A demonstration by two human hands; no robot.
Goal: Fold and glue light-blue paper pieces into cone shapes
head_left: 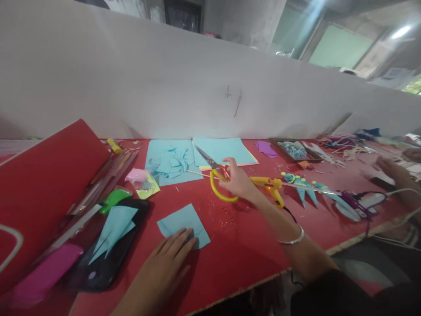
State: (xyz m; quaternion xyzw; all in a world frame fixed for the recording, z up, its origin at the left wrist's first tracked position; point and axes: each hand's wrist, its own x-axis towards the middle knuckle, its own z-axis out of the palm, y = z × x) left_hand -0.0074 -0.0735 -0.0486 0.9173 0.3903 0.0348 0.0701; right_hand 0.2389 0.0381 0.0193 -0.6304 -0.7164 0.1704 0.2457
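Observation:
My left hand (pixel 171 256) lies flat, fingers stretched out, on the lower edge of a light-blue paper square (pixel 186 219). Raised over the table, my right hand (pixel 239 179) grips scissors (pixel 208 158) by their yellow and red handles. The blades point up and to the left, above blue sheets (pixel 223 153). Small blue paper cuttings (pixel 173 164) are heaped on the sheet at the back. Folded blue paper pieces (pixel 113 230) rest on a black phone-like slab (pixel 131 228) left of my left hand.
Right of my right hand lies a yellow glue gun (pixel 269 186), its cord trailing off. Beyond are blue paper shapes with yellow balls (pixel 304 186) and a tray of scraps (pixel 297 150). A red board (pixel 49 184) leans at left. Another person's hand (pixel 391 169) is at far right.

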